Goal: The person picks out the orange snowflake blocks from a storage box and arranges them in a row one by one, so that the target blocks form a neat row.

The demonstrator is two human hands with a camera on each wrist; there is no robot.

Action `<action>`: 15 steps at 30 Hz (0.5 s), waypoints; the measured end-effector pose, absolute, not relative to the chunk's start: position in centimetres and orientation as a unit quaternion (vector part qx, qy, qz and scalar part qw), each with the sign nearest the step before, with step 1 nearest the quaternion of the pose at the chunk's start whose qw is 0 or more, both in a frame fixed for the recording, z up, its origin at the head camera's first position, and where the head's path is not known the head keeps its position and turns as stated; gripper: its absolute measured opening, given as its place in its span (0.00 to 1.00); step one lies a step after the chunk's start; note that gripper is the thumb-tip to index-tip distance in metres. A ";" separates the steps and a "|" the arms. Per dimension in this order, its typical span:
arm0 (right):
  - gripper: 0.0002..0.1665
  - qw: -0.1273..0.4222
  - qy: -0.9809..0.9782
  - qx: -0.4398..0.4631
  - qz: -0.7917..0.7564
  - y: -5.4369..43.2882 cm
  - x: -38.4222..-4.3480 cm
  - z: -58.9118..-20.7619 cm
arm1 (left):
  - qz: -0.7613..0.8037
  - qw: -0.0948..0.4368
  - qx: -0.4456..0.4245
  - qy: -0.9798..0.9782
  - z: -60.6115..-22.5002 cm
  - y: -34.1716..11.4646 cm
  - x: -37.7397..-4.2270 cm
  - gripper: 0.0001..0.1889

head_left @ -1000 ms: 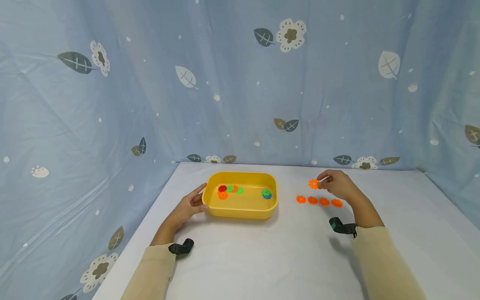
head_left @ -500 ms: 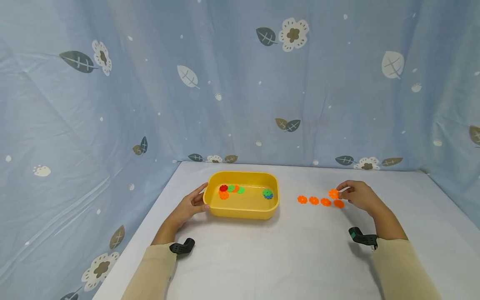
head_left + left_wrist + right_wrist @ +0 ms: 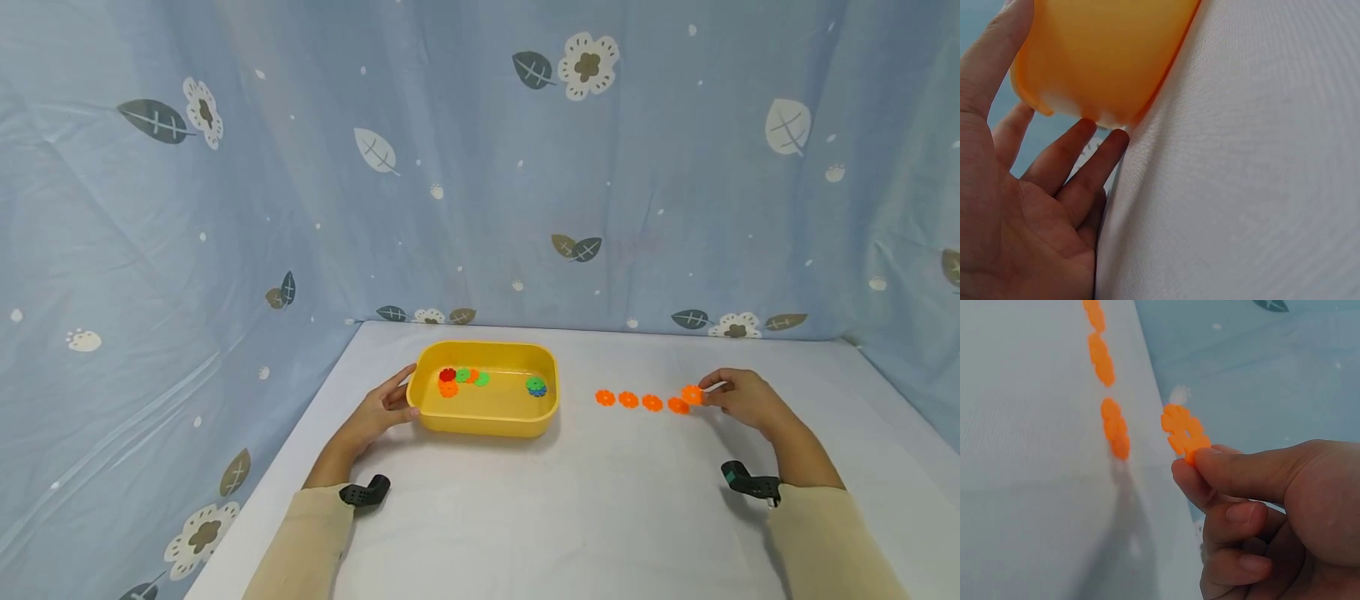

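Note:
My right hand (image 3: 750, 398) pinches an orange snowflake-shaped plastic disc (image 3: 1184, 431) by its edge between thumb and index finger. The disc is held up off the white table, near the right end of a row of several matching orange discs (image 3: 628, 400). To the left, my left hand (image 3: 375, 419) holds the short end of a yellow plastic bin (image 3: 480, 426). In the left wrist view the thumb and fingertips (image 3: 1121, 136) are against the bin's wall. Inside the bin lie red, orange and green discs (image 3: 463, 376) on the left, and a green disc (image 3: 536, 383) over a blue one on the right.
A white cloth covers the table (image 3: 570, 508). Blue curtain (image 3: 480, 208) with leaf and flower prints stands right behind the table and along both sides. A black camera mount (image 3: 365, 492) sits on the left wrist and another (image 3: 750, 483) on the right.
My right hand has carried the pinched orange disc to the right and lower, from above the row to its right end. The left hand and the bin stay in place.

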State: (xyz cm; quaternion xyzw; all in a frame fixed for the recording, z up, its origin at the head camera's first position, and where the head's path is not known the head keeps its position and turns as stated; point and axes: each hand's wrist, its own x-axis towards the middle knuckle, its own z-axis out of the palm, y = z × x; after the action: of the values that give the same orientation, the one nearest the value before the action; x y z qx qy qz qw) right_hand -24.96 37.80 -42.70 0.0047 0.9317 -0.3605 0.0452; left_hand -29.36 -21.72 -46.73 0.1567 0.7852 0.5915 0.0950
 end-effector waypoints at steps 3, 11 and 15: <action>0.19 0.051 0.932 0.020 -0.358 38.3 -25.0 -43.0 | 0.588 0.092 0.146 0.790 -46.7 -21.6 -29.4 0.43; 0.18 0.064 0.933 0.041 -0.353 38.9 -24.9 -43.4 | 0.590 0.089 0.145 0.789 -47.1 -21.7 -29.6 0.44; 0.18 0.068 0.938 0.045 -0.338 39.1 -24.9 -43.7 | 0.590 0.091 0.152 0.788 -47.1 -21.8 -29.6 0.44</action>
State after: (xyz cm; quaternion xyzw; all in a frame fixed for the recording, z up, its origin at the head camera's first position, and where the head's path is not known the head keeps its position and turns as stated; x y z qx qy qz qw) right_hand -24.94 39.08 -43.73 0.0449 0.9377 -0.3379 0.0679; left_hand -29.62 -21.75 -47.11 0.1522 0.7879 0.5898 0.0906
